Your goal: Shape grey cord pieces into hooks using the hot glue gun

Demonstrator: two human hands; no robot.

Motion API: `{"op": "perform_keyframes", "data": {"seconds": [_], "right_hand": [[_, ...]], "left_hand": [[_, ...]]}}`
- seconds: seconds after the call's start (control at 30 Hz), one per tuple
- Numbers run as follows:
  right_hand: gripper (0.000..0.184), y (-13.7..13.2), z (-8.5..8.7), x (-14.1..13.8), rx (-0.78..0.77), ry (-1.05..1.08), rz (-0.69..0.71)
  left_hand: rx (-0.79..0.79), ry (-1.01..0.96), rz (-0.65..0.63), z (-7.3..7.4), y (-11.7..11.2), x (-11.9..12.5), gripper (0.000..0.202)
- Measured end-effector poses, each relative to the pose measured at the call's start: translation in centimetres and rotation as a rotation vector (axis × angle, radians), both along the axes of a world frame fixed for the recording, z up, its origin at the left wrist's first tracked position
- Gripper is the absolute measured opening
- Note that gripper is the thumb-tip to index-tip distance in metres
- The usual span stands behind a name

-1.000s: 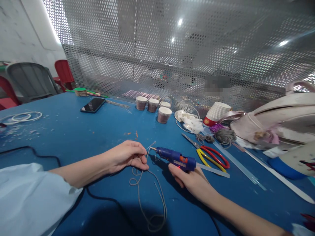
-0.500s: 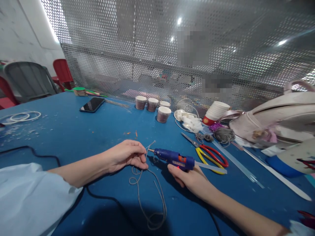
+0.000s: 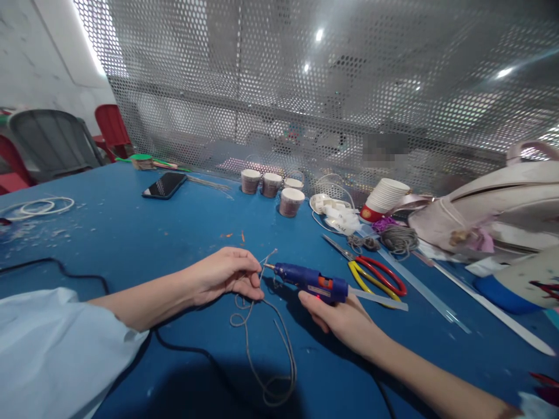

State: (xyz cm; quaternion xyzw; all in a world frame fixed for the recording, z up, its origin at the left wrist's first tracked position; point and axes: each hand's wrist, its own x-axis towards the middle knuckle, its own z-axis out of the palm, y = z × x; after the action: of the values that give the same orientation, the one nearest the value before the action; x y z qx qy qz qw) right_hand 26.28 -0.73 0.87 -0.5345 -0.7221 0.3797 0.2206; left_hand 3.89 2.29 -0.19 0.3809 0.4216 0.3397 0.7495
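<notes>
left hand (image 3: pixel 225 276) is pinched shut on the grey cord (image 3: pixel 262 349), thumb against fingertips, right at the nozzle of the glue gun (image 3: pixel 312 280). a short frayed cord end sticks up just past the nozzle tip. tip and cord look like they touch, can't confirm contact. the rest of the cord drops from the pinch, runs nearer the camera than the gun, loops on the table (image 3: pixel 131 233) and curls into a ring well below the gun.

right hand (image 3: pixel 345 320) is wrapped under the gun's grip, grasping it roughly level, nozzle aimed at the left hand. a red light glows on the gun's underside. a clear glue stick (image 3: pixel 378 298) pokes out of the gun's back end.

scissors (image 3: pixel 378 276), with red and yellow handles, lie just behind the gun's rear. yarn (image 3: pixel 397 238) sits beyond them, further from the gun. small cups (image 3: pixel 291 202) are well beyond the gun's nozzle, and a cup stack (image 3: pixel 386 198) is beyond its rear. phone (image 3: pixel 165 185) is far beyond and left of the gun. black cable (image 3: pixel 183 349) runs near-left of the gun, passing under the left forearm. bag (image 3: pixel 489 209) is far right of the gun.
</notes>
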Motion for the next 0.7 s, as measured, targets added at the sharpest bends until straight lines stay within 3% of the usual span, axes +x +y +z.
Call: {"op": "perform_keyframes", "data": {"seconds": [0.2,0.4,0.7], "right_hand": [[0.046,0.11,0.27,0.03,-0.058,-0.051,-0.011],[0.043,0.2,0.18,0.16,0.062,-0.049,0.023],[0.042,-0.07,0.39,0.08,0.101,-0.081,0.019]], "left_hand": [[-0.008,0.01,0.0,-0.04,-0.01,-0.06,0.009],[0.003,0.003,-0.011,-0.09,0.02,-0.07,0.009],[0.015,0.005,-0.017,-0.18,0.09,-0.06,0.007]]}}
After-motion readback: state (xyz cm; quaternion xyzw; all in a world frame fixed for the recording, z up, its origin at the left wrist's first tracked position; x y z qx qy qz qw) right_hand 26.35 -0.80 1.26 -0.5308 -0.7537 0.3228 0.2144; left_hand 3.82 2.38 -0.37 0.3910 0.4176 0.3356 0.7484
